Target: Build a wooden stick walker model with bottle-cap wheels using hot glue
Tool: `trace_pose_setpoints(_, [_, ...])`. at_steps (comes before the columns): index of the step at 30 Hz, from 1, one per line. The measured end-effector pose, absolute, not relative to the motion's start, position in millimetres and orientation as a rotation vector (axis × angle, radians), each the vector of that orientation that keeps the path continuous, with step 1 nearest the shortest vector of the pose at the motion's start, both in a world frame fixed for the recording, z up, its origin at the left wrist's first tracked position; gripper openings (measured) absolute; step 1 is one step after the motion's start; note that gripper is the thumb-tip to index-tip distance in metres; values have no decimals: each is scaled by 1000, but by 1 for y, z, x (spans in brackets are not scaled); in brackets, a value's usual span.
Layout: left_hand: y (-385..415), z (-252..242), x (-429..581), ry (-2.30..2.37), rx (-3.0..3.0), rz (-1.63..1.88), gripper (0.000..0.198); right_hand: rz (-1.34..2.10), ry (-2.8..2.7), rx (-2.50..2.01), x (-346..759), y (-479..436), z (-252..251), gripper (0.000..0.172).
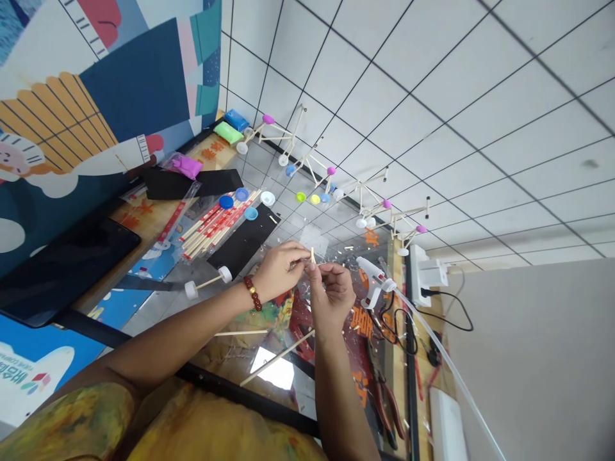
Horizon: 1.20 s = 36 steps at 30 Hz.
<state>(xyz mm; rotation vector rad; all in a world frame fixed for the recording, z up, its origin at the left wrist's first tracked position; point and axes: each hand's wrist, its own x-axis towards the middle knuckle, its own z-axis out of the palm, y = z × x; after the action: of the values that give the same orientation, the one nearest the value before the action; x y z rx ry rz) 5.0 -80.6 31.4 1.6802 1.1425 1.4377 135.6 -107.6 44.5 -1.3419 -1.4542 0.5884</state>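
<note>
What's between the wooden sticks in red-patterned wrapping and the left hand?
In the head view, a flat black strip lies between the sticks and left hand.

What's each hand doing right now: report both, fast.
Left hand: fingertips at the short wooden piece; whether they grip it cannot be told.
Right hand: closed, pinching the short wooden piece.

Bare left forearm (192, 339): extended diagonally from lower left; bare left hand (280, 271): back upward, fingers drawn together. Bare right forearm (337, 384): near-vertical; bare right hand (331, 296): thumb raised, fingers curled. Both hands' fingertips converge — direct contact appears likely, though overlap obscures it.
</note>
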Motion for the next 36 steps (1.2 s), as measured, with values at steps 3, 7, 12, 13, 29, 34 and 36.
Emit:
trace_pose_setpoints(3, [-81, 31, 6, 1144, 1672, 1437, 27, 583, -1420, -1340, 136, -109, 44, 23])
trace_pose_setpoints(7, [-81, 30, 4, 1209, 1653, 1413, 36, 528, -1313, -1323, 142, -111, 47, 22])
trace_pose_setpoints(12, [-74, 35, -14, 1477, 1862, 1189, 53, 448, -1233, -1294, 161, -114, 52, 27])
trace_pose_setpoints(13, [-72, 37, -17, 1521, 1924, 1080, 53, 459, -1224, -1306, 166, -115, 53, 31])
trace_pose_setpoints(29, [-69, 41, -14, 1699, 2221, 460, 17, 1105, -879, -1212, 194, -115, 36, 25])
trace_pose_setpoints(34, [-71, 45, -9, 1719, 2208, 385, 25, 1172, -803, -1156, 192, -114, 32, 26])
trace_pose_setpoints(36, [-71, 45, -9, 1714, 2197, 379, 29, 1177, -804, -1155, 192, -115, 32, 25])
